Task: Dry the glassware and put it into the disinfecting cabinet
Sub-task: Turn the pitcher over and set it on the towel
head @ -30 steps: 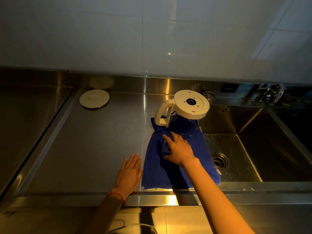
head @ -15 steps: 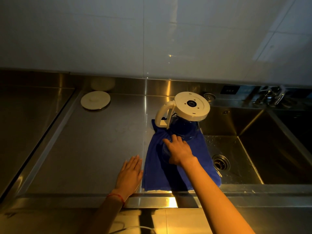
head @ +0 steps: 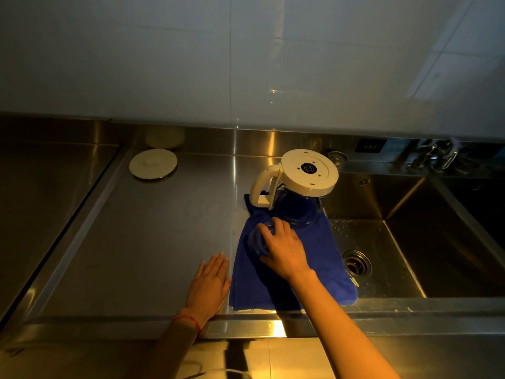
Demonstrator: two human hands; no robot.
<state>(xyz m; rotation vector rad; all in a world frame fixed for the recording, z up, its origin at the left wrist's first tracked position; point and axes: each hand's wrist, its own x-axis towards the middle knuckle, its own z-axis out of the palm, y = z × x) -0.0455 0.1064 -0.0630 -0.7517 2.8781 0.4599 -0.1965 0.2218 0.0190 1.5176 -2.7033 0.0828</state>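
A blue cloth (head: pixel 322 269) lies spread on the steel counter (head: pixel 153 242), beside the sink. A glass kettle (head: pixel 297 187) with a white base and handle stands upside down on the cloth's far end. In front of the kettle, a small clear glass (head: pixel 257 240) stands on the cloth. My right hand (head: pixel 284 248) grips this glass from above, fingers curled over its top and side. My left hand (head: pixel 209 284) rests flat on the counter, fingers straight, just left of the cloth. No cabinet is in view.
A round white lid (head: pixel 153 163) lies at the back left of the counter. The sink basin (head: pixel 382 242) with its drain (head: pixel 356 262) opens on the right, taps (head: pixel 434 155) behind it. A raised seam runs diagonally at the left.
My right hand has closed more tightly round the glass, shifting slightly. My left hand stays flat in the same place.
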